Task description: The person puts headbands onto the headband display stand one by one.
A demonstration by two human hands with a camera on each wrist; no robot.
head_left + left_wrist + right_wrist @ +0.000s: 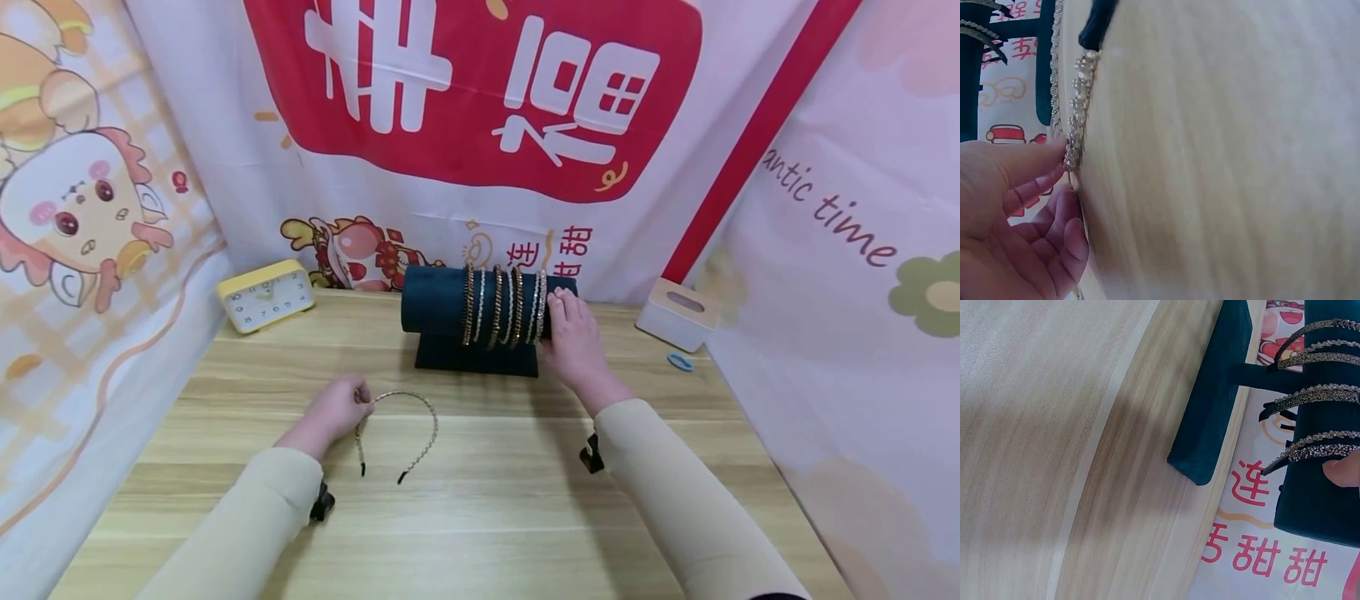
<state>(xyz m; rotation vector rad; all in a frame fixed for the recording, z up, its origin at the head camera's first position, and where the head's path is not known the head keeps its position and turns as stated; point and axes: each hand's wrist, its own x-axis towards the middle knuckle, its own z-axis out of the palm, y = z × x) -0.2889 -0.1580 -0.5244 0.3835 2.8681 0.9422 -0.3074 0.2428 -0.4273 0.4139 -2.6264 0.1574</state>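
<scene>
My left hand (341, 408) pinches a thin, beaded gold headband (435, 421) with dark tips at the left of the table. In the left wrist view, thumb and fingers of the left hand (1029, 212) meet on the beaded band (1082, 87). A dark teal, roll-shaped headband stand (435, 300) carries several gold, white and silvery headbands (497, 308). My right hand (577, 337) grips the roll's right end, beside the outermost sparkling headband (541, 304). In the right wrist view only one fingertip (1344, 470) shows, against the roll just below that band; its other fingers are hidden.
A yellow-framed clock (266, 296) stands at the back left of the wooden table (480, 533). At the back right are a white box with a wooden top (675, 312) and a small blue ring-shaped item (680, 362). Printed cloths hang behind and on both sides.
</scene>
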